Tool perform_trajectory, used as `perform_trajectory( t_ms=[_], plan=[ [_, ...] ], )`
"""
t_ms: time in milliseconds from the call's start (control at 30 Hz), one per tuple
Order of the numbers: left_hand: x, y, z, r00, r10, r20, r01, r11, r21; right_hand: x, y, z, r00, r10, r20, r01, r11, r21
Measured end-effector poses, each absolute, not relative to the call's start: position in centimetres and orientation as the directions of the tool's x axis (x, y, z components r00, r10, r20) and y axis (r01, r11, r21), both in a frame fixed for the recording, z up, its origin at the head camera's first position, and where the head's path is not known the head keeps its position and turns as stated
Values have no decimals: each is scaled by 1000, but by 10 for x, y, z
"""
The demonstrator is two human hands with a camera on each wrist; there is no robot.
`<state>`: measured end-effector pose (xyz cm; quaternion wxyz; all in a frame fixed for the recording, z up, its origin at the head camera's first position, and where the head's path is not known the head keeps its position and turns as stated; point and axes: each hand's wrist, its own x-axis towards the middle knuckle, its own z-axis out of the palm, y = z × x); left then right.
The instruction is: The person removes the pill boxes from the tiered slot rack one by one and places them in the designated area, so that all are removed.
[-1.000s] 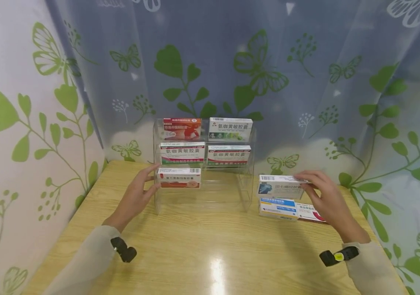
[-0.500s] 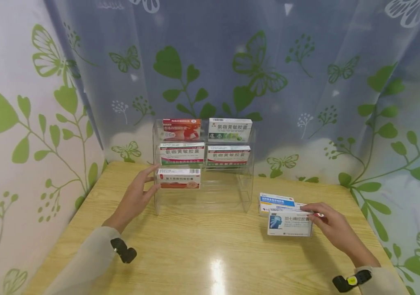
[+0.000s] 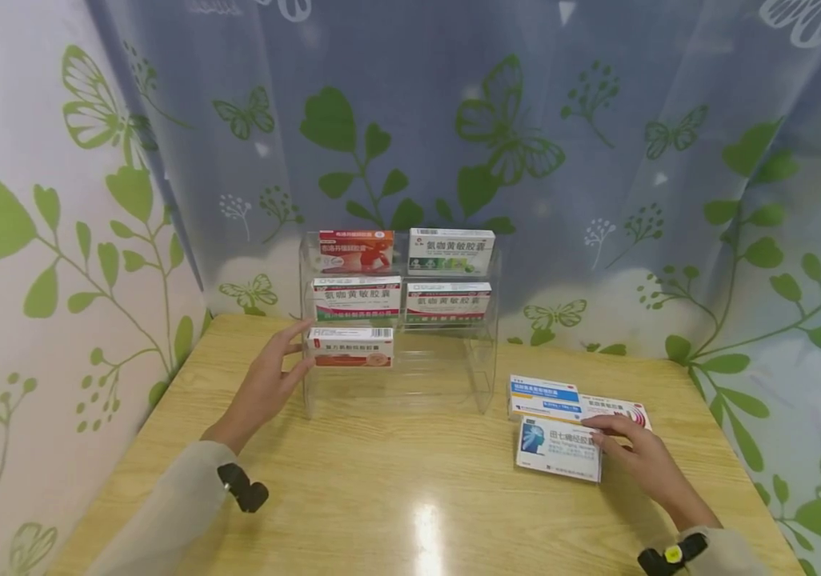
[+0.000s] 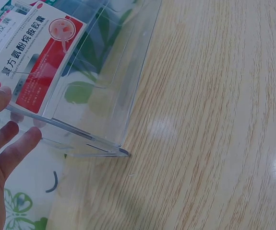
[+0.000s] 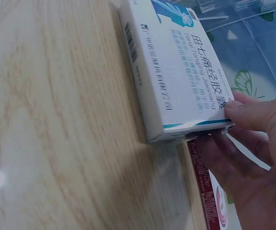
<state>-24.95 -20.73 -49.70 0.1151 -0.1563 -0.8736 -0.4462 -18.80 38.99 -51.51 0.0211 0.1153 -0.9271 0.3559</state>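
Observation:
My right hand [image 3: 634, 456] pinches the right end of a white medicine box [image 3: 558, 448] with a blue head picture. In the right wrist view the thumb [image 5: 248, 115] lies on its printed face, the other fingers partly hidden behind it. The box is tilted in front of a blue-and-white medicine box [image 3: 543, 394] and a white-and-red medicine box [image 3: 622, 410] on the table. At the left, my left hand [image 3: 259, 392] touches the side of a clear display rack [image 3: 482, 376], fingers fairly straight, beside a white-and-red medicine box [image 4: 44, 60] on the lowest tier.
The upper tiers hold an orange-red box [image 3: 356, 252], a white-green box [image 3: 451, 252] and two white boxes with red and green bands, one at left [image 3: 357, 300], the other at right [image 3: 448, 304]. Patterned curtains enclose the wooden table [image 3: 353, 496].
My right hand has brought the white medicine box down and toward me, from above the two table boxes to in front of them, and tilted its face upward. My left hand stays put.

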Motion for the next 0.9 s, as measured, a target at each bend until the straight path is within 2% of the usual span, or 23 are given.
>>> perform_trajectory(
  t_ms=[267, 600, 900],
  plan=[
    [-250, -208, -497, -924, 173, 342, 378, 555, 741, -182, 386, -526, -988, -124, 94, -156, 740, -655],
    [-248, -207, -495, -924, 174, 339, 378, 540, 752, -180, 385, -542, -976, -159, 147, -216, 713, -667],
    [-249, -207, -497, -917, 177, 358, 394, 546, 739, -180, 384, -542, -981, -139, 133, -193, 724, -663]
  ],
)
